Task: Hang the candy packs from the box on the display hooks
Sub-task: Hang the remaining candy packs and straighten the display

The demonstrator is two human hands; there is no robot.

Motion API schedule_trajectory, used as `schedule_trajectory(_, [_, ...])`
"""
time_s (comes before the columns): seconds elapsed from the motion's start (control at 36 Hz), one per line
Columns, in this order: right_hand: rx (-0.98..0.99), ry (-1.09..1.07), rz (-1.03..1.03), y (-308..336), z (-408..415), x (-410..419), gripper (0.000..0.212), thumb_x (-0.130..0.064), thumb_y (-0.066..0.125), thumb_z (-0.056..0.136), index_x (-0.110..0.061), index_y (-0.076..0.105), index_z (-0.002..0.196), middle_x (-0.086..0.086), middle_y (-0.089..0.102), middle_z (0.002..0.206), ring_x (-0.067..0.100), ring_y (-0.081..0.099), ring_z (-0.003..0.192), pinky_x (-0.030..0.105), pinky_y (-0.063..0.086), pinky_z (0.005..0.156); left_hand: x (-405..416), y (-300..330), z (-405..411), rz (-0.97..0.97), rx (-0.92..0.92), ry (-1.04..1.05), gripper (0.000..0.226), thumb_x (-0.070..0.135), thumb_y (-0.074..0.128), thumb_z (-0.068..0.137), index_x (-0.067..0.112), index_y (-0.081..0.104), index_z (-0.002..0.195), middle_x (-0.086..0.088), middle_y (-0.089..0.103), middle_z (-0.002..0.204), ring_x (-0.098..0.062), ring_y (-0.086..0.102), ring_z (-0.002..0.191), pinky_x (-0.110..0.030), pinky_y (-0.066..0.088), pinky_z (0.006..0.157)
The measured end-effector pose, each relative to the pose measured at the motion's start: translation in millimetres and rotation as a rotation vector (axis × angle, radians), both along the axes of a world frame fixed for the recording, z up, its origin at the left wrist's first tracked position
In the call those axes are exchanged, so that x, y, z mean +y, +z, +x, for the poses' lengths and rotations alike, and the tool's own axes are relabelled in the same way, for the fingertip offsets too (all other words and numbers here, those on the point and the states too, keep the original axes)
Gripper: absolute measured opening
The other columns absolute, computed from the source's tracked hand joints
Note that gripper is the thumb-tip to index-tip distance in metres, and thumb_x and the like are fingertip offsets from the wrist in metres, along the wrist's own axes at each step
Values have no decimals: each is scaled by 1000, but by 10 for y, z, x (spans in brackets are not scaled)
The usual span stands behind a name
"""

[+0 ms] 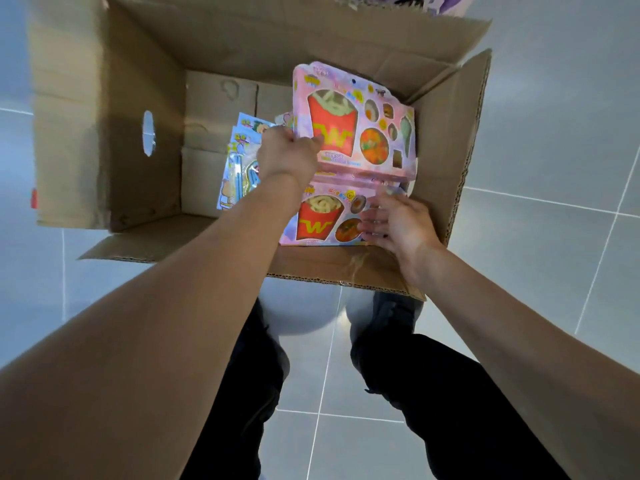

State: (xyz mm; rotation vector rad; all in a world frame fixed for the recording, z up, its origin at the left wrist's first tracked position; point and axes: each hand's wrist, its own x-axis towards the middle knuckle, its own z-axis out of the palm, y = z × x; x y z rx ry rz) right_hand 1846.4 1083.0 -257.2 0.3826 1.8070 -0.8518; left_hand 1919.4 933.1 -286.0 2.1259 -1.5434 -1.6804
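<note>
Fingers of my left hand [287,154] pinch a pink candy pack [356,123] — right hand [398,220] spread, relaxed, over another pack [322,220] in the cardboard box [145,81].

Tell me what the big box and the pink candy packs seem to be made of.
Box: brown corrugated cardboard, matt; the fluted edge shows along the cut flaps. Pink candy packs: probably printed card with clear plastic blisters, glossy; the candy shows through the windows, and the surface shines.

An open brown cardboard box [145,81] sits on the floor. At its right, one pink candy pack [360,123] with red fries artwork is tilted up above another [322,220] lying nearer; blue packs [239,168] stand left.
</note>
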Motion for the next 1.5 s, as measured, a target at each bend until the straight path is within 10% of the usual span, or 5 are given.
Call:
schedule_trajectory(0.33, [91, -370, -93, 733, 131, -150, 43, -35, 69, 93, -20, 53, 130, 7, 68, 122, 24, 72, 101, 38, 61, 87, -51, 968, 559, 124, 216, -3, 6, 20, 69, 93, 21, 64, 90, 9, 69, 87, -5, 67, 76, -20, 58, 72])
schedule_trajectory(0.58, [241, -392, -230, 1751, 373, -238, 25, -11, 70, 92, -16, 69, 116, 3, 76, 108, 21, 74, 98, 32, 62, 79, -44, 2008, 1057, 212, 282, 96, 27, 22, 69, 93, 15, 66, 118, -3, 72, 115, -20, 70, 106, -40, 56, 95])
schedule_trajectory(0.97, [485, -267, -400, 4198, 708, -252, 17, -3, 61, 94, -10, 76, 97, 6, 74, 88, 13, 66, 73, 28, 56, 71, -74, 4625, 1393, 4, 568, 221, 36, -2, 60, 95, 29, 60, 113, 17, 75, 83, -4, 73, 73, -21, 56, 58])
schedule_trajectory(1.11, [500, -285, -518, 5066, 774, -380, 17, -1, 59, 96, -6, 74, 103, 5, 73, 89, 6, 66, 70, 20, 53, 65, -77, 5518, 1450, -53, 675, 369, 44, -3, 58, 93, 21, 59, 130, 2, 75, 108, -15, 73, 90, -26, 57, 65])
schedule_trajectory(1.5, [639, -190, -815, 6992, 617, -655, 36, -2, 63, 94, -8, 64, 129, 5, 73, 119, 19, 68, 113, 29, 57, 91, -306, 7468, 1332, -189, 1005, 511, 36, 10, 50, 96, 22, 59, 130, -11, 65, 129, -18, 65, 99, -24, 52, 65])
